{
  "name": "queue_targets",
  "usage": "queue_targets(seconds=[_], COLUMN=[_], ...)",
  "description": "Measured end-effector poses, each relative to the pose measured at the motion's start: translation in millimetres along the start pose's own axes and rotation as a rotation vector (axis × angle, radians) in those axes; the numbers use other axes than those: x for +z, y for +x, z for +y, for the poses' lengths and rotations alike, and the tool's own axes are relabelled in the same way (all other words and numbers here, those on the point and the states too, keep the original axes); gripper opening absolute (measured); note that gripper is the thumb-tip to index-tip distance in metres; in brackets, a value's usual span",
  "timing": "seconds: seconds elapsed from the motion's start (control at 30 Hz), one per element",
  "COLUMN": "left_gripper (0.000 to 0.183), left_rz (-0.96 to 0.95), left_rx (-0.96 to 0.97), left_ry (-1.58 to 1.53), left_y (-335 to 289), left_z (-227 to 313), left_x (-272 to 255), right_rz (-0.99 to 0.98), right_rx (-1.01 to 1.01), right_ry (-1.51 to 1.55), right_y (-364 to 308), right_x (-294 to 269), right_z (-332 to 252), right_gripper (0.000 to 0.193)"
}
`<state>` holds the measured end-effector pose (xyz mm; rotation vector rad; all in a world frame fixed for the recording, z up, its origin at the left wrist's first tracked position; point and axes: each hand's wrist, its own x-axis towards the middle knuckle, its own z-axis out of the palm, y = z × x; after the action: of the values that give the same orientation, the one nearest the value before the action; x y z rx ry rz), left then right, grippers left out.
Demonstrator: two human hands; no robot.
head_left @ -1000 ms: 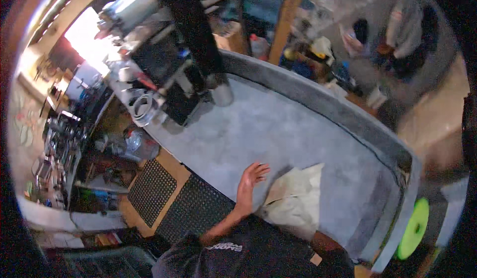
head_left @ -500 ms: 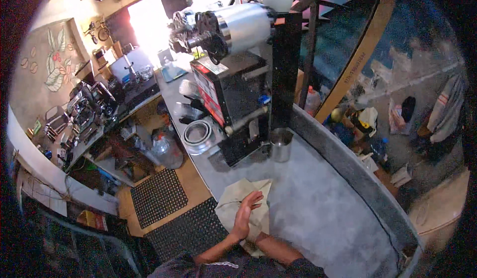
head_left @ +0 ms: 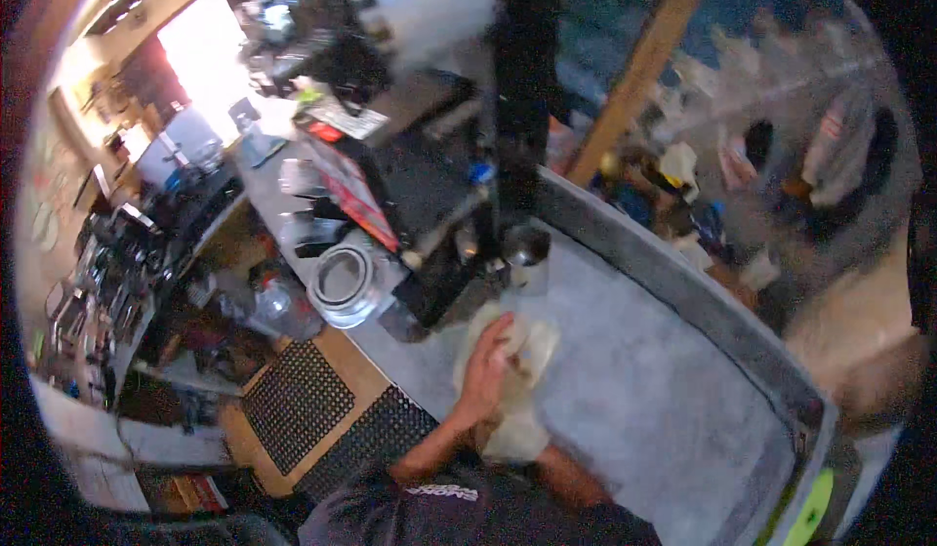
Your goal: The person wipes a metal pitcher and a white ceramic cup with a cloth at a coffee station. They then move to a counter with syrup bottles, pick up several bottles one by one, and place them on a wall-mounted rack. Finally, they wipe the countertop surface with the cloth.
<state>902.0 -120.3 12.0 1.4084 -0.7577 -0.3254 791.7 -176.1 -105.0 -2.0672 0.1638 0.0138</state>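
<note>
A pale beige cloth (head_left: pixel 517 437) is bunched around my hands above the near end of the grey counter. Along the cloth's left side lies my left hand (head_left: pixel 483 375), its fingers stretched out and pressed against the fabric, slightly blurred. My right forearm (head_left: pixel 576 478) comes in from the lower right, and the cloth hides the right hand and its fingers. Just beyond the cloth stands a metal cup (head_left: pixel 527 245) on the counter.
The grey counter (head_left: pixel 644 370) has a raised wall (head_left: pixel 673 263) on its right. A black machine (head_left: pixel 420 185) with a silver cylinder (head_left: pixel 420 9) stands ahead, beside round metal-rimmed containers (head_left: pixel 342 278). Black perforated mats (head_left: pixel 298 404) lie on the floor. A bright green object (head_left: pixel 812 507) shows at lower right.
The whole view has swung, so the machine and containers sit farther left. The cloth was more spread out and is now more bunched around my hands. The green object has come into view.
</note>
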Motion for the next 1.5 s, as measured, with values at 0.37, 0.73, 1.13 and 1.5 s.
queue_targets(seconds=[0.37,0.73,1.13,1.5], left_gripper=[0.052,0.058,0.064,0.050], left_rz=[0.185,0.272,0.171,0.248], left_rx=[0.030,0.137,0.183,0.125], left_ry=[0.377,0.607,0.773,0.543], left_y=[52,78,89,104], left_z=[-56,-54,-71,-85], left_x=[-9,4,-9,-19], right_rz=[0.887,1.240,1.354,0.731], right_rx=[0.762,1.097,0.906,0.385], right_ry=[-0.293,-0.336,-0.800,-0.759], right_y=[-239,-319,-192,44], right_x=[-108,-64,-206,-75], right_z=[21,-4,24,24], right_gripper=[0.016,0.015,0.015,0.015])
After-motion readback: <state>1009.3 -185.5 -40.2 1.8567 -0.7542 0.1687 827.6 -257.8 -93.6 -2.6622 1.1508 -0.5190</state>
